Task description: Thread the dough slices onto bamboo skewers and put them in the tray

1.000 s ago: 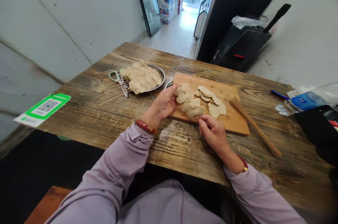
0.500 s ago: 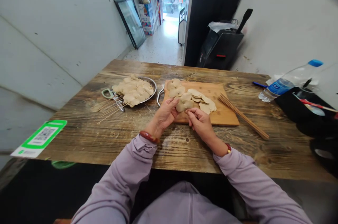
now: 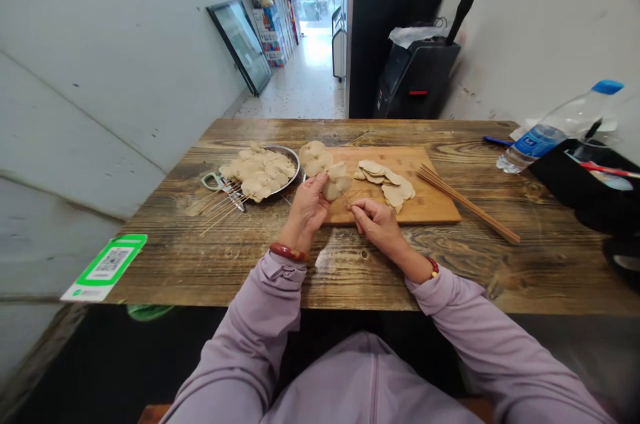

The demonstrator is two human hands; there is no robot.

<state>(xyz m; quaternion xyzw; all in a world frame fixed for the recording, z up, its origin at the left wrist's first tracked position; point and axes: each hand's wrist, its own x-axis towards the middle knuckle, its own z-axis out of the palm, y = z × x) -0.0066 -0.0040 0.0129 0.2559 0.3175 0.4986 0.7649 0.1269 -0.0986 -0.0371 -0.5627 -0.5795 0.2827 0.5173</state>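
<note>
My left hand (image 3: 309, 209) is closed on a row of pale round slices (image 3: 325, 167) strung on a thin wooden skewer, lifted a little above the wooden cutting board (image 3: 430, 207). My right hand (image 3: 376, 222) pinches the near end of that skewer at the board's front edge. Several loose slices (image 3: 387, 181) lie in a curve on the board. A metal plate (image 3: 295, 161) piled with filled skewers (image 3: 257, 172) stands left of the board.
A bundle of bare skewers (image 3: 467, 203) lies slanted over the board's right end. Scissors (image 3: 223, 185) rest beside the plate. At the right are a water bottle (image 3: 555, 131) and a black bag (image 3: 583, 191). A green card (image 3: 105, 267) hangs at the table's left edge.
Both hands have lifted the strung slices off the board, and the row now points up and left. My head has turned, shifting the whole view.
</note>
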